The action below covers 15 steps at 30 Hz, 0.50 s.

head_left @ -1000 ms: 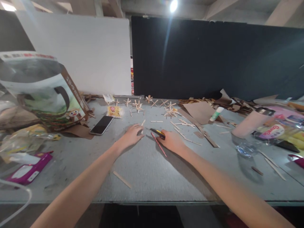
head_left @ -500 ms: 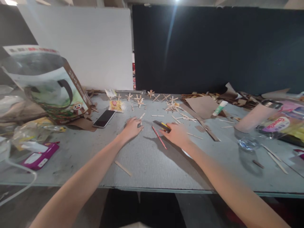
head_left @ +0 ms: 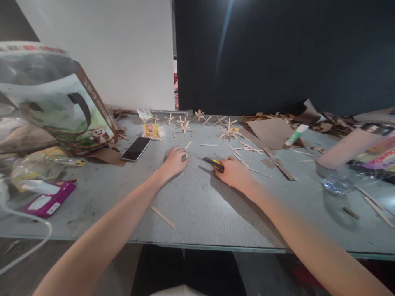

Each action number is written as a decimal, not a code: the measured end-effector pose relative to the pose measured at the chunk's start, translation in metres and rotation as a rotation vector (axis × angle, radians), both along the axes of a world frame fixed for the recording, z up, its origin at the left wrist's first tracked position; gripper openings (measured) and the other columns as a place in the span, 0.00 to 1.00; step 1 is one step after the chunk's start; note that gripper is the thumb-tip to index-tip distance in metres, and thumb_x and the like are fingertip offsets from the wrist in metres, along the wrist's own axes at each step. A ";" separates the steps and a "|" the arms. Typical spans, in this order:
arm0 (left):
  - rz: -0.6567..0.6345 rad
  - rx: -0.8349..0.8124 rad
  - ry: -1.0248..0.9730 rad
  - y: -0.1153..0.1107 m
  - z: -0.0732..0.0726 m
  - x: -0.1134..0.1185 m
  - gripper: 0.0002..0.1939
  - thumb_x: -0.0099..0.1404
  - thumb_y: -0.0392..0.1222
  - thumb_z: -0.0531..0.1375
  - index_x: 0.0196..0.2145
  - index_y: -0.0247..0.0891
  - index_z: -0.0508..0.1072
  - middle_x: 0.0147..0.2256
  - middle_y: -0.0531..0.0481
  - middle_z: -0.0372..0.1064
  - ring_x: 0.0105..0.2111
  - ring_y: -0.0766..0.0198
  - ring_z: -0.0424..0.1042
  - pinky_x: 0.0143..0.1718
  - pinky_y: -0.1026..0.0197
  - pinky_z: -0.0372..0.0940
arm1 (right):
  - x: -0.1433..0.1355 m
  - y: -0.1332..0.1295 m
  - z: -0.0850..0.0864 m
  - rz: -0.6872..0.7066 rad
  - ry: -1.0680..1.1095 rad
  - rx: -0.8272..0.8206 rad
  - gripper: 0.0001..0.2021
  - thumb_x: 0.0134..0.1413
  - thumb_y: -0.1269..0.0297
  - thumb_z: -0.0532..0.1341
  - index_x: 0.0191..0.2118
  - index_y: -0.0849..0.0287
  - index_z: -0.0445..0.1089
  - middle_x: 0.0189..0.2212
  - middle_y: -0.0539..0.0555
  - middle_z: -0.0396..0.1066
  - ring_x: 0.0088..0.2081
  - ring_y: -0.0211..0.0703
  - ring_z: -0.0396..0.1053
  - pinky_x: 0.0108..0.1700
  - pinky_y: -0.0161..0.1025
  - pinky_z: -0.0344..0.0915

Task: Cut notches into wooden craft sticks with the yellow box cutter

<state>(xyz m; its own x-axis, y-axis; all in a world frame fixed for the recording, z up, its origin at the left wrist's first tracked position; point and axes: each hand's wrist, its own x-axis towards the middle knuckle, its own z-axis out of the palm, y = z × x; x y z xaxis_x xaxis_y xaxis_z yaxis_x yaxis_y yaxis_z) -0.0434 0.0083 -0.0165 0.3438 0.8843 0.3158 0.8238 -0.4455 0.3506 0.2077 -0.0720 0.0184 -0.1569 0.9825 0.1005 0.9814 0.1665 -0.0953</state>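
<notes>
My right hand [head_left: 236, 172] is closed around a yellow and black utility knife [head_left: 217, 164], its tip pointing left above the table. A small bit of red shows at the underside of this hand; I cannot make out the rest of it. My left hand [head_left: 176, 160] rests on the table with its fingers curled. Something small and dark shows at those fingers, too hidden to name. Just beyond them lies a light wooden stick [head_left: 187, 145]. Another flat wooden stick [head_left: 163, 216] lies nearer the table's front edge.
Star shapes made of sticks [head_left: 184, 124] stand at the back, beside a stick pile [head_left: 228, 132]. A phone [head_left: 136, 149] and a large printed bag [head_left: 68, 111] are left. At right are a glue stick [head_left: 296, 135], cardboard [head_left: 268, 132] and a pink bottle [head_left: 345, 148].
The red-patterned pencil between my hands has gone from its place on the table. My right hand has moved slightly right with the knife; my left hand stays nearly still. The view has tilted down.
</notes>
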 end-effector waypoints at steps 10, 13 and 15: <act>-0.013 0.017 0.017 -0.002 -0.001 0.000 0.10 0.67 0.42 0.64 0.44 0.39 0.82 0.57 0.42 0.76 0.70 0.45 0.59 0.69 0.44 0.56 | 0.023 0.013 0.006 -0.145 -0.009 0.001 0.14 0.67 0.58 0.59 0.42 0.63 0.78 0.39 0.68 0.78 0.40 0.58 0.77 0.38 0.44 0.66; -0.011 0.007 0.023 -0.004 0.003 0.001 0.10 0.67 0.43 0.64 0.45 0.41 0.82 0.57 0.43 0.76 0.69 0.45 0.59 0.68 0.43 0.56 | 0.028 0.016 0.007 -0.155 0.004 0.005 0.15 0.68 0.58 0.58 0.41 0.64 0.77 0.39 0.70 0.78 0.41 0.62 0.77 0.37 0.46 0.66; -0.027 -0.008 0.035 -0.008 0.007 0.003 0.10 0.67 0.43 0.64 0.43 0.40 0.82 0.57 0.42 0.76 0.69 0.44 0.60 0.69 0.42 0.55 | 0.030 0.017 0.008 -0.176 0.023 0.015 0.15 0.68 0.57 0.58 0.40 0.64 0.77 0.38 0.71 0.77 0.40 0.64 0.78 0.38 0.47 0.66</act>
<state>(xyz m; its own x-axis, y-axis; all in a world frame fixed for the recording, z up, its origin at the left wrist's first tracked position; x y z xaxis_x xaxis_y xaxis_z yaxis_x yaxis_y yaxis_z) -0.0407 0.0008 -0.0099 0.3785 0.8770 0.2960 0.8232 -0.4651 0.3256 0.2380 -0.0551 0.0259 0.0203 0.9930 0.1168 0.9932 -0.0066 -0.1164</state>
